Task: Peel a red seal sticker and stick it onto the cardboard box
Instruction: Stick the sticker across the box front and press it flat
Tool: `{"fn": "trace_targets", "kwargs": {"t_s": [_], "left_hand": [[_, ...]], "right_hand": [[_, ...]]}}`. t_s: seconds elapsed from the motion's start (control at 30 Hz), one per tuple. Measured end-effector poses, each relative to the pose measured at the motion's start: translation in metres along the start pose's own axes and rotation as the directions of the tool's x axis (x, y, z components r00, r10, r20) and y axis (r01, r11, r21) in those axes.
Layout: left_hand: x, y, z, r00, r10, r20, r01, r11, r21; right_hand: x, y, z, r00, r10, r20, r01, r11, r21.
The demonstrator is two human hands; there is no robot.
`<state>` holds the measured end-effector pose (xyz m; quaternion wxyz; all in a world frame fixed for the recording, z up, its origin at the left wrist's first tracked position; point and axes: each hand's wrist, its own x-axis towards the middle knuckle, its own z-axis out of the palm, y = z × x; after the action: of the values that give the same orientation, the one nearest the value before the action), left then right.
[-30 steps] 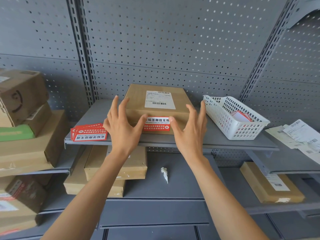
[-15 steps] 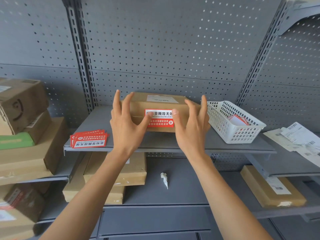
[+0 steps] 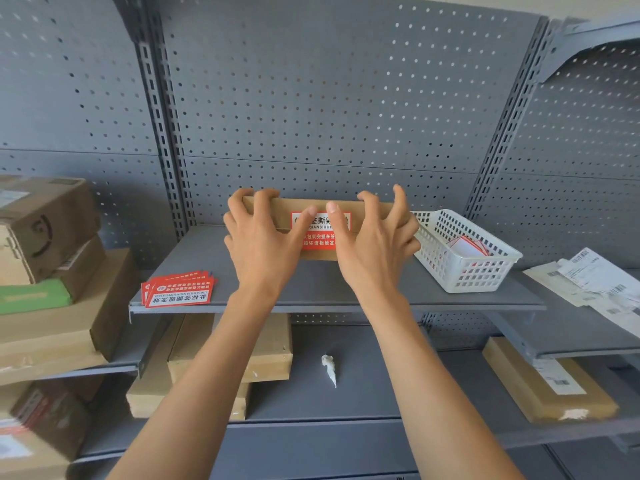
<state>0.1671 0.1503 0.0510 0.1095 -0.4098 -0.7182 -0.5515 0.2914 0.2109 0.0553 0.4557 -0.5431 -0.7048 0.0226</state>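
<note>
A flat brown cardboard box [image 3: 287, 211] lies on the grey middle shelf [image 3: 346, 289]. A red seal sticker [image 3: 320, 237] with white lettering is stuck on its front face, wrapped over the top edge. My left hand [image 3: 263, 244] grips the box's left part, fingers curled over the top edge, thumb on the sticker. My right hand [image 3: 375, 244] grips the right part the same way, its thumb also on the sticker. A stack of unused red seal stickers [image 3: 178, 292] lies at the shelf's front left corner.
A white plastic basket [image 3: 464, 268] with peeled backings stands just right of the box. Cardboard parcels [image 3: 48, 271] are stacked on the left shelves and below. A crumpled white scrap [image 3: 329, 368] lies on the lower shelf. Shipping labels [image 3: 595, 282] lie at right.
The view has tilted up, so the box's top face no longer shows. Both hands went from flat against the front face to fingers curled over the top edge, thumbs closer together on the sticker.
</note>
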Motion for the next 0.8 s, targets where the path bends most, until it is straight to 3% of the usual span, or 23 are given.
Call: {"fn": "trace_targets", "kwargs": {"t_s": [0.43,0.8], "left_hand": [[0.000,-0.007,-0.003,0.999,0.019,0.048,-0.018,0.999,-0.034],[-0.004,-0.012,-0.007,0.998,-0.011,0.060,0.017,0.995,-0.094]], "right_hand": [[0.004,0.012,-0.005,0.993,-0.040,0.111,0.033,0.997,0.067],[0.001,0.008,-0.008,0.989,0.045,0.137,-0.076,0.970,0.230]]}}
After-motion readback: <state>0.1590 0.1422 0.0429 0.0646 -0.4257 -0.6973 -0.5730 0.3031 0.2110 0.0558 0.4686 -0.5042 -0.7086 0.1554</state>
